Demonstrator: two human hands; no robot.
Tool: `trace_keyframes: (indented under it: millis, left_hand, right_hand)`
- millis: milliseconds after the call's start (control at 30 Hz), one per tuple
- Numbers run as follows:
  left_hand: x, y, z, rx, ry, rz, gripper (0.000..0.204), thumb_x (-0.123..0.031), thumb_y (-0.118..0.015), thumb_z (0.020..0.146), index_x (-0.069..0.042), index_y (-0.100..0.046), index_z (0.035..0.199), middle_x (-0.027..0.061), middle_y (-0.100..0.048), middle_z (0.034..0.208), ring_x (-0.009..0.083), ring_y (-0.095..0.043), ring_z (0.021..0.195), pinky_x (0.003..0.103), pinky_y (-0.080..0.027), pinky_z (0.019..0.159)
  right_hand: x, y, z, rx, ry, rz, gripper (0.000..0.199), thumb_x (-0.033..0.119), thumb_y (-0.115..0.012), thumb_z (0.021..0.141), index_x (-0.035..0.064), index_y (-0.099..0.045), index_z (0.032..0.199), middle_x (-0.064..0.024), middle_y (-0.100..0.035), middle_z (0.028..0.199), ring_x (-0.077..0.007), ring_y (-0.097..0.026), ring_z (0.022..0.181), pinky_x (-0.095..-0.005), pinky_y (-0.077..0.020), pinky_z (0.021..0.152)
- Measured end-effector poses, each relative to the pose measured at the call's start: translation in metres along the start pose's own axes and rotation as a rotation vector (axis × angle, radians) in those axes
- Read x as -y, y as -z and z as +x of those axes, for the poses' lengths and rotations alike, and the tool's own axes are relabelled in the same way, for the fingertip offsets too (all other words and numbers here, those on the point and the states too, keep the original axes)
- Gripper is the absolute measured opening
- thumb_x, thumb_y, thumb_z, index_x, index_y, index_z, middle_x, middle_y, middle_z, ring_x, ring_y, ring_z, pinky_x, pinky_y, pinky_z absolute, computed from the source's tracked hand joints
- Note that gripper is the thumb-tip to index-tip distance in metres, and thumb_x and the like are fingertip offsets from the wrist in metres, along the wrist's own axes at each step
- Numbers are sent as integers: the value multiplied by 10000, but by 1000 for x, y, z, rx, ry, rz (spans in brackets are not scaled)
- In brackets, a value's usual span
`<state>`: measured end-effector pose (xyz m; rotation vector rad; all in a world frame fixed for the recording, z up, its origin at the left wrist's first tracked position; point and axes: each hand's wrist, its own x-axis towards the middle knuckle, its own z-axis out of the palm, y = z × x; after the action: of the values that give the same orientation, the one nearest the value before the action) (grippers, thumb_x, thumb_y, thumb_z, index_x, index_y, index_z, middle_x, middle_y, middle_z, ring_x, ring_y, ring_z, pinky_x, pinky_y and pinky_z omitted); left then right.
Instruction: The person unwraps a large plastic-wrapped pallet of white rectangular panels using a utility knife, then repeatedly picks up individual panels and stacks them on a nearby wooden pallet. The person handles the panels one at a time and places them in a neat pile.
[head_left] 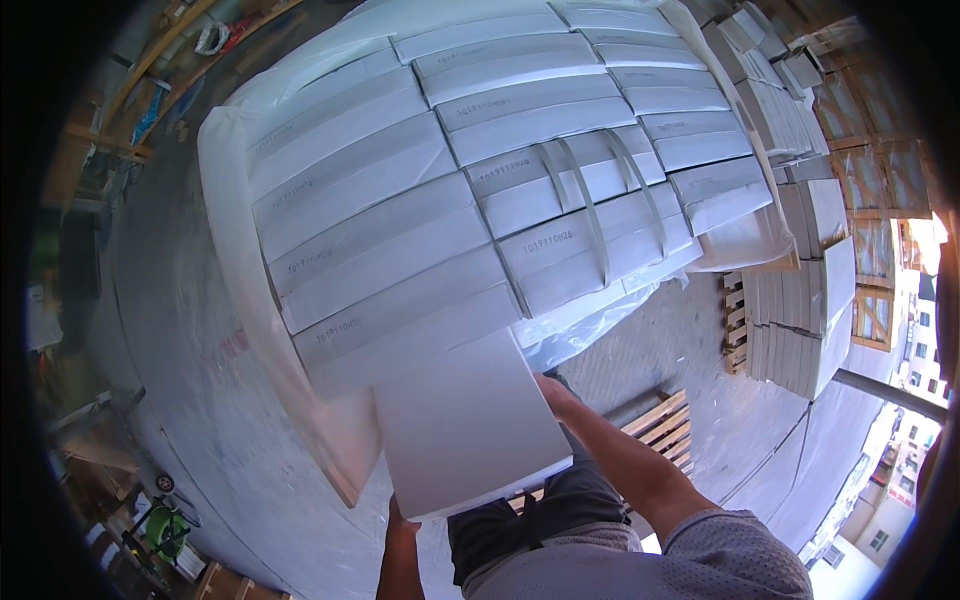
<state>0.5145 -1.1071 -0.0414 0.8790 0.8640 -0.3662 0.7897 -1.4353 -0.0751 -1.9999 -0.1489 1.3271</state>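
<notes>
A plain white flat box (470, 425) lies level in front of my body, between both hands. My left hand (403, 516) grips its near left corner from the side, with most of the fingers hidden beneath. On the right edge, my right hand (550, 392) holds the box farther from my body, its fingertips out of sight under it. The far end of the box meets the near side of a big stack of white boxes (400, 225); I cannot tell whether it rests there. Loose pale straps (598, 235) lie across a few stacked boxes.
Pale wrapping (235, 210) hangs around the stack, with clear plastic film (590, 325) at its near right. A wooden pallet (665, 430) lies on the floor to my right. More white boxes (800, 310) stand piled beyond it. A green reel (165, 532) sits at the lower left.
</notes>
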Motion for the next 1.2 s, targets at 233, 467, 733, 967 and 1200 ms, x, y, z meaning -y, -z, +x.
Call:
trace_keyframes:
  millis: [233, 467, 733, 967, 1200]
  left_hand:
    - [-101, -95, -20, 224, -132, -728, 378, -237, -429, 950, -12, -488, 1248, 156, -586, 1209, 301, -623, 1012, 454, -532, 816]
    - [-153, -226, -11, -134, -96, 293, 321, -199, -408, 977, 11, -535, 1183, 158, -613, 1162, 287, -610, 1040, 358, -518, 776]
    - [-192, -291, 31, -393, -1062, 1485, 366, -119, -502, 930, 15, -454, 1266, 209, -457, 1333, 366, -473, 1194, 466, -388, 981]
    - [-188, -310, 80, -661, -990, 1819, 605, -376, -432, 924, -6, -318, 1389, 227, -292, 1455, 425, -339, 1293, 546, -252, 1073]
    - [-189, -316, 77, -660, -1022, 1861, 596, -395, -380, 948, 27, -350, 1367, 228, -287, 1461, 395, -303, 1339, 528, -250, 1071]
  right_hand:
    - [12, 32, 12, -156, -267, 1194, 513, 363, -486, 929, -49, -488, 1235, -215, -617, 1096, -302, -619, 917, -409, -496, 800]
    - [52, 39, 4, -270, -403, 1612, 595, 476, -391, 957, -58, -504, 1193, -223, -613, 1049, -299, -620, 842, -392, -521, 719]
    - [13, -9, -18, -132, -389, 1404, 509, 432, -565, 896, 5, -521, 1170, -155, -655, 1000, -295, -653, 846, -410, -532, 702]
    - [-107, -28, -69, -198, -456, 1037, 456, 419, -532, 906, -13, -589, 1040, -152, -668, 923, -229, -664, 707, -339, -535, 556]
    - [-228, 17, -107, -292, -242, 199, 414, 390, -530, 899, -7, -630, 965, -127, -673, 819, -212, -662, 636, -334, -535, 526]
